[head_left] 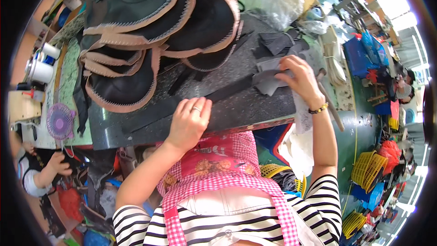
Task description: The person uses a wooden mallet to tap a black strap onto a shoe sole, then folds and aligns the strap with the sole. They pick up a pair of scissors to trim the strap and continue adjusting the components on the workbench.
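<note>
Fingers bent, the left hand (pixel 190 120) comes down on a black strip (pixel 230 90) close to the table's near edge; whether it pinches the material or only presses it flat cannot be told. At the opposite end, the right hand (pixel 298 79) appears to grip the strip between thumb and fingers, slightly lifted. Just below both is a pink gingham-trimmed apron (pixel 214 161).

A harder pull from the right could drag the strip out from under the left fingertips or stretch it crooked, if their pressure is light. Loose grey pieces (pixel 269 85) lie right at the right hand's grip, so one might be caught up along with it. A hammer-like tool (pixel 336 111) beside the right wrist could be knocked by the forearm, since its handle juts past the table edge.

The strip slants across the dark tabletop (pixel 268 109), spanning the gap between the hands and seeming to run on beyond the left one, where it blends into the surface.

Farther in, black moulded panels with tan stitched edging (pixel 120 100) pile up at left, and dark offcuts (pixel 275 43) sit beyond the right hand. Past these are a purple fan (pixel 60 120), white thread spools (pixel 41 71) and clear plastic bags (pixel 277 2).
</note>
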Demonstrator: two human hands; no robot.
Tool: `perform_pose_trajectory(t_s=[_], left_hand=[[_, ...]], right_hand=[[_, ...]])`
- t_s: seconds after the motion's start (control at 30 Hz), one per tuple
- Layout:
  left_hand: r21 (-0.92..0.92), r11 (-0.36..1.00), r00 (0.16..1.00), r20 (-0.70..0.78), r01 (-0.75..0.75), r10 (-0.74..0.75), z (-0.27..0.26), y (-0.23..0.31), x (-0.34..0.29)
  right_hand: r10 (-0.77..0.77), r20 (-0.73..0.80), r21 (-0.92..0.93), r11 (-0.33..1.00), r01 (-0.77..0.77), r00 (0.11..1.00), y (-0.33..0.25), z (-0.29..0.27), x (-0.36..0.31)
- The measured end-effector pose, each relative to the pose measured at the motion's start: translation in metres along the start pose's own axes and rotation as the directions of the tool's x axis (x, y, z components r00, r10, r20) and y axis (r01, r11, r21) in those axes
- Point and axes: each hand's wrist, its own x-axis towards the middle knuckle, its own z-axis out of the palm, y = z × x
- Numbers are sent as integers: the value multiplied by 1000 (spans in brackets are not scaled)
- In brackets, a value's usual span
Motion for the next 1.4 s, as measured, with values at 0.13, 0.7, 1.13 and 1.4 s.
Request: perform_pose_trajectory(t_s=[0.13,0.7,1.13,1.4], left_hand=[[-147,973,983,81,176,-166,-3,7,15],[419,847,912,94,328,-399,-71,-41,-130],[73,937,940,-15,342,-342,-76,-3,-60],[-96,988,962,256,125,-97,-5,-14,21]], right_hand=[[57,-99,-139,988,-71,993,5,-5,6],[55,-82,-238,969,-73,995,103,51,-24],[418,295,863,270,-428,859,21,-13,9],[390,360,889,131,-438,848,-21,-2,14]])
